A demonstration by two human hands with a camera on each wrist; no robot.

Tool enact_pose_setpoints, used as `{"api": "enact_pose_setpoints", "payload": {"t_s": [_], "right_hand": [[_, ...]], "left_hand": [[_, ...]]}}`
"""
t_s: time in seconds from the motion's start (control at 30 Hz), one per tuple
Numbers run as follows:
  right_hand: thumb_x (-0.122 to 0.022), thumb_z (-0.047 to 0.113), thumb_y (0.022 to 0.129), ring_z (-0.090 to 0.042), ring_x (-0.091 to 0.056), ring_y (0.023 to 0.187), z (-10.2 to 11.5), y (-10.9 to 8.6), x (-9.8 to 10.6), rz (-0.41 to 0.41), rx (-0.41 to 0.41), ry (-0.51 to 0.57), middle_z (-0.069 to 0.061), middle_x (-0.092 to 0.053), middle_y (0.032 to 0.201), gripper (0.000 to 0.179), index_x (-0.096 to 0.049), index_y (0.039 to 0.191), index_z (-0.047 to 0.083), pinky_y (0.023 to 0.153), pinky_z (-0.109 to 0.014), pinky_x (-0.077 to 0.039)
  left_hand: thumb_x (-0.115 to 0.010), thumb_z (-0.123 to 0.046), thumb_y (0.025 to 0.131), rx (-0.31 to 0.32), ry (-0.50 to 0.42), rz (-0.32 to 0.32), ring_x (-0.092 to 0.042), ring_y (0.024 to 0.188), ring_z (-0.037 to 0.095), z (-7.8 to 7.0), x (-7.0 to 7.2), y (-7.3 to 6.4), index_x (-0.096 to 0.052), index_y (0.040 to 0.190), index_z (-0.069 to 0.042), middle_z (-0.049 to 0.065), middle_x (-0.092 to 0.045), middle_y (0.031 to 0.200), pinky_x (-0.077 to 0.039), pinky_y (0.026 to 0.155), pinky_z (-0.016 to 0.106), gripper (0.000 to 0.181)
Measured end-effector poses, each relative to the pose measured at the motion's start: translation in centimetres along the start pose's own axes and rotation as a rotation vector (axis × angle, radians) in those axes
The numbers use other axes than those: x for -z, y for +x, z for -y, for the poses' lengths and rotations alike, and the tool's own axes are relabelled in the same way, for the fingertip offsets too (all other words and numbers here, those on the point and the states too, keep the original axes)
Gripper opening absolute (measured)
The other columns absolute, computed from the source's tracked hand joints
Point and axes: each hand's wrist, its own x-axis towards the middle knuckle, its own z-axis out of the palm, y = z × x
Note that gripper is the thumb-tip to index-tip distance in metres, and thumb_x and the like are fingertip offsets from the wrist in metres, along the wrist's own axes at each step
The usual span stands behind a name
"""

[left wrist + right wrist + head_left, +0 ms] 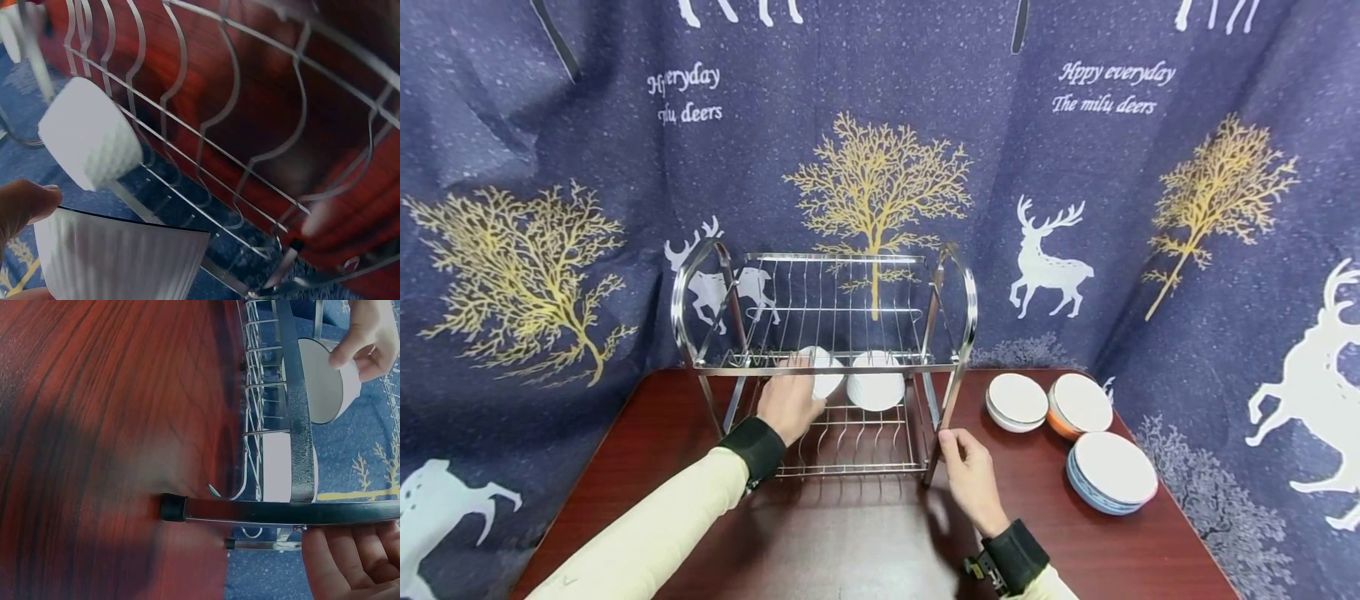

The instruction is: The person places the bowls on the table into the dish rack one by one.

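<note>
My left hand reaches into the lower tier of a two-tier metal dish rack. It pinches the rim of a white ribbed bowl, thumb on the inside; the bowl is tilted on its side. A second white bowl, with a dimpled outside, stands on edge in the lower tier just to the right. My right hand grips the rack's front right leg, with its fingers behind the metal.
On the red-brown wooden table, right of the rack, stand a white bowl stack, an orange-sided stack and a blue-sided stack. A dark blue patterned curtain hangs close behind the rack.
</note>
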Motion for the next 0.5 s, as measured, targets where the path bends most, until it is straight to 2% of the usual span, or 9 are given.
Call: {"api": "enact_pose_setpoints", "payload": {"t_s": [0.1,0.2,0.23,0.33,0.4,0.5], "right_hand": [[-0.055,0.031,0.098,-0.013,-0.064,0.077,0.0,0.0,0.1,-0.007,0.005,-0.003,0.001,-0.066,0.08,0.03,-0.067,0.09,0.005,0.072,-0.028,-0.052],[-0.055,0.03,0.098,-0.012,-0.064,0.078,0.0,0.1,0.1,-0.011,0.015,0.0,0.0,-0.067,0.081,0.029,-0.068,0.091,0.005,0.071,-0.028,-0.053],[-0.055,0.029,0.098,-0.013,-0.065,0.078,0.0,0.1,0.1,-0.007,0.016,0.006,-0.002,-0.067,0.082,0.029,-0.068,0.091,0.004,0.071,-0.028,-0.054],[-0.055,0.029,0.098,-0.013,-0.066,0.081,0.0,0.1,0.0,0.009,0.013,0.026,-0.008,-0.069,0.087,0.029,-0.068,0.092,0.003,0.073,-0.028,-0.055],[-0.055,0.029,0.098,-0.013,-0.067,0.082,0.0,0.0,0.0,0.017,0.008,0.037,-0.011,-0.069,0.088,0.03,-0.067,0.092,0.003,0.074,-0.028,-0.055],[-0.055,0.029,0.098,-0.014,-0.067,0.082,0.0,0.0,0.0,0.011,0.003,0.041,-0.014,-0.069,0.089,0.03,-0.067,0.092,0.003,0.074,-0.027,-0.055]], "left_hand": [[-0.082,-0.013,0.061,-0.062,0.074,-0.025,-0.061,0.079,0.037,0.3,-0.9,0.6,-0.063,0.097,0.001,0.017,-0.061,0.092,-0.051,0.052,0.048,0.043],[-0.081,-0.01,0.06,-0.144,0.145,-0.063,-0.062,0.087,0.037,0.8,-1.8,1.1,-0.064,0.097,0.001,0.018,-0.063,0.094,-0.054,0.066,0.048,0.041],[-0.08,-0.008,0.06,-0.162,0.166,-0.076,-0.061,0.092,0.037,0.9,-2.1,1.3,-0.063,0.105,0.002,0.019,-0.061,0.099,-0.053,0.071,0.048,0.048],[-0.076,-0.004,0.064,-0.218,0.251,-0.079,-0.061,0.092,0.037,1.2,-3.1,1.6,-0.063,0.106,0.003,0.019,-0.061,0.098,-0.051,0.082,0.046,0.044],[-0.073,-0.005,0.068,-0.243,0.312,-0.07,-0.061,0.089,0.035,1.2,-3.6,1.7,-0.063,0.104,0.004,0.018,-0.062,0.095,-0.053,0.078,0.044,0.038],[-0.071,-0.005,0.07,-0.295,0.372,-0.058,-0.06,0.086,0.034,1.0,-4.1,1.7,-0.066,0.091,0.0,0.016,-0.062,0.09,-0.054,0.069,0.042,0.023]]}}
